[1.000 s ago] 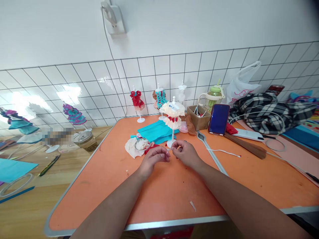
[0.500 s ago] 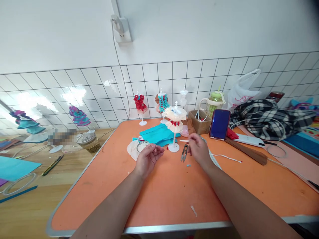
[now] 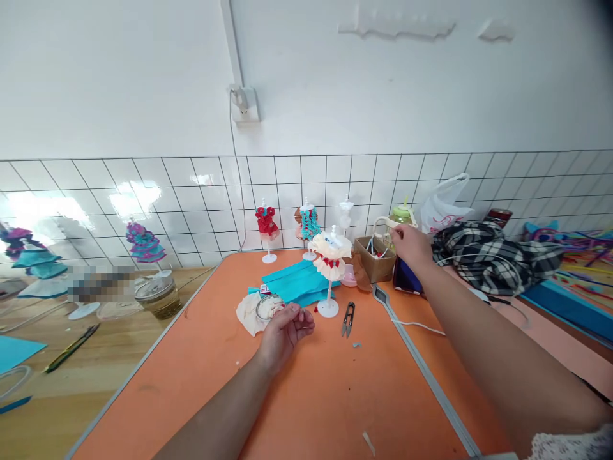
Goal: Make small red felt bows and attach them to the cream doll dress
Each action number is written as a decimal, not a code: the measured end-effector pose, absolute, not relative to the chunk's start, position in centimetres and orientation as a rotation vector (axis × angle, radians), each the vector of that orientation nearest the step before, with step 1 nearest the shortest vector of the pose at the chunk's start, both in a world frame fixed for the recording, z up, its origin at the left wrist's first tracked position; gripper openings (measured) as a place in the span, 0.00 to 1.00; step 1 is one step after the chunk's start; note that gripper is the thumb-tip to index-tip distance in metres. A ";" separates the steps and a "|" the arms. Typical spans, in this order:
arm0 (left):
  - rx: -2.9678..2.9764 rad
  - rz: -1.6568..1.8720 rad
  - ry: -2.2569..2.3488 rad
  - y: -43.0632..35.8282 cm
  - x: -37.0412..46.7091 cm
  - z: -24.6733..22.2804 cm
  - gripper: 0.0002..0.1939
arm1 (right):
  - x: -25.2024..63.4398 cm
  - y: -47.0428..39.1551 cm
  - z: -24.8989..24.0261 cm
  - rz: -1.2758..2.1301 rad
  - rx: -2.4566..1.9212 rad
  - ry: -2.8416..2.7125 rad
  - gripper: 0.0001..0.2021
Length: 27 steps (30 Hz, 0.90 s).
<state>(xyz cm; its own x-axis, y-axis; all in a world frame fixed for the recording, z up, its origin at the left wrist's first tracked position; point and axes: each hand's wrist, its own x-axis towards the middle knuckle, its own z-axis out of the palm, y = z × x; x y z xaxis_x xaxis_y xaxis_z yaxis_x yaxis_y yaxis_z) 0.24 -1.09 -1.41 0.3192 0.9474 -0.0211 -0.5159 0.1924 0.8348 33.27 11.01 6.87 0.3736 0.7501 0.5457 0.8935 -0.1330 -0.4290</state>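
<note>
My left hand (image 3: pixel 287 329) rests palm up over the orange tabletop, its fingers loosely curled and nothing visible in them. Beside its fingertips lie a clear ring (image 3: pixel 258 308) and cream fabric (image 3: pixel 246 317). Just right of it stands a small white dress stand (image 3: pixel 328 308) wearing a cream ruffled dress (image 3: pixel 329 265) with red trim. Thread snips (image 3: pixel 348 319) lie on the table between my hands. My right hand (image 3: pixel 409 246) is raised at the right, in front of the green-lidded cup (image 3: pixel 401 212) and above the phone (image 3: pixel 407 279); its fingertips are pinched, their contents too small to see.
A cardboard box (image 3: pixel 376 263) stands left of the phone. Folded turquoise fabric (image 3: pixel 297 281) lies behind the cream dress. Dressed stands, one with a red dress (image 3: pixel 267 223), line the tiled wall. Checked cloth (image 3: pixel 498 252) is heaped right. A glass jar (image 3: pixel 158 297) stands left.
My right hand has moved up and right, away from the snips, toward the cup and box. My left hand stays near the cream fabric. The view has tilted upward.
</note>
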 end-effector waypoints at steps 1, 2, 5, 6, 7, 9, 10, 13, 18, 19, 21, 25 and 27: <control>0.845 1.128 0.630 -1.1 0.2 -1.3 0.13 | 33.3 11.5 6.7 -0.239 -1.976 -1.492 0.13; 0.847 1.130 0.633 -1.1 0.2 -1.2 0.13 | 33.2 11.9 6.5 -0.216 -2.012 -1.552 0.12; 0.843 1.130 0.641 -1.1 0.1 -1.1 0.12 | 32.9 12.6 5.7 -0.161 -2.043 -1.637 0.10; 0.837 1.126 0.636 -1.1 0.1 -1.1 0.12 | 32.8 12.7 5.5 -0.151 -2.042 -1.646 0.10; 0.829 1.122 0.626 -1.1 0.1 -1.1 0.11 | 32.7 12.6 5.4 -0.149 -2.042 -1.646 0.09; 0.813 1.115 0.593 -1.1 0.1 -1.1 0.11 | 32.5 12.0 5.2 -0.166 -2.049 -1.620 0.09; 0.804 1.116 0.571 -1.1 0.1 -1.1 0.10 | 32.2 11.4 5.2 -0.186 -2.028 -1.569 0.11; 0.771 1.141 0.521 -1.1 0.1 -0.9 0.10 | 30.0 8.0 4.5 -0.240 -1.746 -1.288 0.18; 0.766 1.152 0.505 -1.5 0.3 -0.4 0.11 | 22.4 0.7 1.2 0.409 -1.075 -1.475 0.17; 0.789 1.143 0.496 -1.5 0.4 -0.4 0.11 | 21.0 -0.3 0.5 0.626 -1.022 -1.521 0.15; 0.846 1.127 0.490 -1.7 0.8 -0.6 0.10 | 19.0 -1.6 -0.4 0.995 -0.966 -1.563 0.14; 0.962 1.098 0.530 -1.8 1.4 -1.1 0.08 | 17.9 -2.2 -1.0 1.442 -0.926 -1.466 0.18; 1.013 1.085 0.545 -1.9 1.6 -1.1 0.08 | 18.0 -2.2 -1.0 1.543 -0.923 -1.360 0.18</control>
